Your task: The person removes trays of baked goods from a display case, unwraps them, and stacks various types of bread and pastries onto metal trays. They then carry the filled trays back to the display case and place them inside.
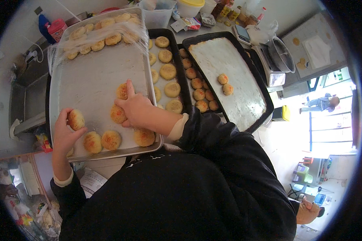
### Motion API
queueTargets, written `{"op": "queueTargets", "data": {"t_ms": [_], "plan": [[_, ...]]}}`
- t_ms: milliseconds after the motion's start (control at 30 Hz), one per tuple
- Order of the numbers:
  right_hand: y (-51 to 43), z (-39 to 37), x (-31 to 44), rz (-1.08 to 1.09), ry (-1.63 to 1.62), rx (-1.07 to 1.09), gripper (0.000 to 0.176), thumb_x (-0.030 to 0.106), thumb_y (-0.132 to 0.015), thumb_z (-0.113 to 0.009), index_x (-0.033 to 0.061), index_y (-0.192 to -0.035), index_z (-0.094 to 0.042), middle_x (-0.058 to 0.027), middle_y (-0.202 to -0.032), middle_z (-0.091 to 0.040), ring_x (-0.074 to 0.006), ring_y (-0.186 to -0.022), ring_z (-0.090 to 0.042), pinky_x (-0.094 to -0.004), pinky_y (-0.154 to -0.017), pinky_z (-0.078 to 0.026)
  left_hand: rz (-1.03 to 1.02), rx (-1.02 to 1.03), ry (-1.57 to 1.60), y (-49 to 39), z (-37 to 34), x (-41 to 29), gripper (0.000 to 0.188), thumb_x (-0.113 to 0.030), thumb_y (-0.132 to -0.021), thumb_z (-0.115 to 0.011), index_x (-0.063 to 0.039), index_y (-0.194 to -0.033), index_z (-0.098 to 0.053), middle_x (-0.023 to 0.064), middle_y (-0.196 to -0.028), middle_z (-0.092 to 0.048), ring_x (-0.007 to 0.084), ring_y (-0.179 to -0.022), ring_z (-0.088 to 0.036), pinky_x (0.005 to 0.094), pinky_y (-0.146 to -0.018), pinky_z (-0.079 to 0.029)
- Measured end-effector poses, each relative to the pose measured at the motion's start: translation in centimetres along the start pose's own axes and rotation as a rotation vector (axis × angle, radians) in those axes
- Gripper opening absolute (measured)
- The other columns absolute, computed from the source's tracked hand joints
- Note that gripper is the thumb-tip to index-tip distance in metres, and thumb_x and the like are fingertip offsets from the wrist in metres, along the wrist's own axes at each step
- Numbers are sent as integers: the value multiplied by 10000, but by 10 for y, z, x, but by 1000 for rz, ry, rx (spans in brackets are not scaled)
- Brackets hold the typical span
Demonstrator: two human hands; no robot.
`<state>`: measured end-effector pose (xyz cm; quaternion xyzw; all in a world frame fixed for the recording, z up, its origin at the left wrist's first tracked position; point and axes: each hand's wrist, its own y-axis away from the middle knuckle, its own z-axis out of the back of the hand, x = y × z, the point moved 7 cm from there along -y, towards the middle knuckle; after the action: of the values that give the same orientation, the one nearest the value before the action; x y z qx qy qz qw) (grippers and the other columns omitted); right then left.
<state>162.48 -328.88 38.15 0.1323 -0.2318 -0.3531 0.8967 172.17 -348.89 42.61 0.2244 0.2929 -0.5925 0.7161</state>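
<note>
My left hand (pixel 63 132) holds a round browned bun (pixel 76 119) between thumb and fingers, over the left side of a large metal tray (pixel 87 78). My right hand (pixel 132 108) reaches over the tray's right side, its fingers around two orange-topped buns, one (pixel 118 114) near the thumb and another (pixel 122 91) beside the index finger. Whether it grips them or only touches them I cannot tell. Near the tray's front edge lie three more buns (pixel 111 140). Clear plastic film (pixel 105 33) covers the rows of buns at the tray's far end.
Right of the metal tray stands a dark tray of pale buns (pixel 172 89). Beyond it, a black-rimmed tray (pixel 229 69) with two buns overlaps another holding smaller buns (pixel 199 94). A sink (pixel 33 93) is at left. Tubs, bottles and a scale (pixel 242 34) stand behind. Another person (pixel 321 104) is far right.
</note>
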Motion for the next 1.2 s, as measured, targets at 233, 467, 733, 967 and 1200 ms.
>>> {"op": "queueTargets", "data": {"t_ms": [233, 467, 733, 967, 1200], "plan": [[-11, 10, -2, 14, -161, -117, 714, 348, -591, -772, 140, -1228, -527, -344, -1245, -364, -422, -1017, -554, -388, -855, -508, 39, -29, -9, 2, 2, 7, 571, -97, -588, -766, -35, -1082, -485, 75, -936, -547, 183, -845, -531, 305, -788, -436], [-18, 25, -20, 41, -636, -257, 692, 299, -633, -788, 107, -1232, -501, -183, -1174, -477, -313, -881, -613, -353, -813, -505, -19, 5, 37, -8, 3, -6, 584, -93, -597, -770, -35, -1099, -478, 62, -960, -542, 169, -860, -536, 293, -796, -439], [63, 76, -124, 407, -1637, -218, 592, 280, -741, -759, 86, -1224, -478, -22, -961, -567, -122, -799, -567, -294, -672, -509, -241, 158, -32, -62, -33, -132, 615, -128, -622, -776, -32, -1149, -473, 65, -986, -539, 170, -910, -548, 296, -829, -451], [235, 1, -370, -481, -1239, -822, 648, 233, -745, -749, -1, -1259, -430, -118, -1056, -579, -209, -873, -598, -332, -715, -518, -761, 659, -356, -95, -257, -300, 641, -209, -619, -778, 1, -1143, -477, 153, -1089, -549, 290, -1038, -543, 363, -895, -452], [276, -90, -470, -1043, -396, -632, 756, 372, -612, -778, 92, -1252, -490, -339, -1194, -460, -418, -1097, -509, -413, -913, -461, -895, 923, -501, -68, -495, -348, 576, -220, -647, -750, -23, -1123, -494, 140, -1137, -548, 285, -1103, -512, 397, -884, -472]]}}
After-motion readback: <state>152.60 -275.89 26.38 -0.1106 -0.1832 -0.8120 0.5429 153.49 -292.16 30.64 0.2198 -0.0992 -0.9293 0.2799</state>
